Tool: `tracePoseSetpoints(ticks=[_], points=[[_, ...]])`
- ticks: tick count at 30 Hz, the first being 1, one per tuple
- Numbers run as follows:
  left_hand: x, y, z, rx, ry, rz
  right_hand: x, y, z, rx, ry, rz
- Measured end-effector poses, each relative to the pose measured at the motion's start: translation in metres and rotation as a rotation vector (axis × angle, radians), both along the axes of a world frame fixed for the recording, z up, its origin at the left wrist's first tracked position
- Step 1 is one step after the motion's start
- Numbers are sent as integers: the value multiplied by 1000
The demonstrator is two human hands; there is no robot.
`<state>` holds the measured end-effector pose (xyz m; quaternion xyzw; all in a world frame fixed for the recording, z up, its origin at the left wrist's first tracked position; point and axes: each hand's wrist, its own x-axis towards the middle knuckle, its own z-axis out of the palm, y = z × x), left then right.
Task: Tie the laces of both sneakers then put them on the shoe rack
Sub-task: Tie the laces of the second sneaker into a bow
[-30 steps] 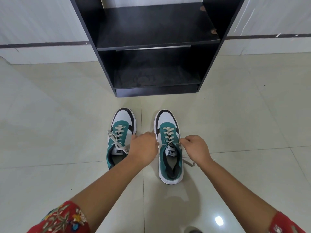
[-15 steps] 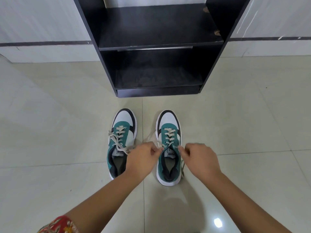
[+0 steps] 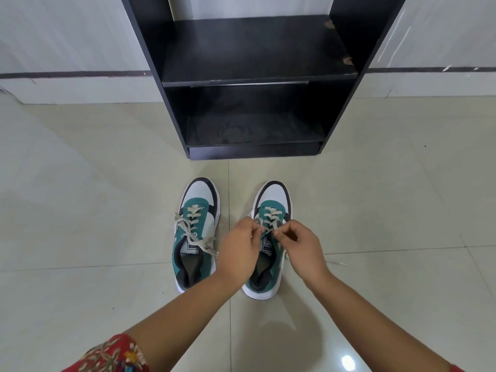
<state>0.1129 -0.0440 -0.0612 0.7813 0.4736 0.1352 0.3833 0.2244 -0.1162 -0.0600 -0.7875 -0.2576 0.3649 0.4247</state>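
Two teal, white and black sneakers stand side by side on the tiled floor, toes toward the rack. The left sneaker [image 3: 197,232] has its beige laces in a knot lying across the tongue. Over the right sneaker [image 3: 271,210] my left hand [image 3: 239,253] and my right hand [image 3: 303,248] meet, each pinching a strand of its beige lace [image 3: 269,228] above the tongue. The hands hide the sneaker's middle. The black shoe rack [image 3: 252,76] stands just beyond the toes, its two visible shelves bare.
Glossy beige floor tiles [image 3: 94,183] spread to both sides of the sneakers. A pale wall with a dark stripe [image 3: 67,74] runs behind the rack. A loose lace end [image 3: 336,262] trails on the floor right of the right sneaker.
Both hands have come together over the right sneaker's tongue, from apart at its sides, drawing the lace strands inward. The view has tilted slightly downward and closer.
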Motion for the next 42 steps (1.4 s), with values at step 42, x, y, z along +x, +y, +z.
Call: tracePoseSetpoints(ticks=[42], points=[[17, 48, 52, -387, -129, 138, 41, 34, 71, -74, 1, 238]])
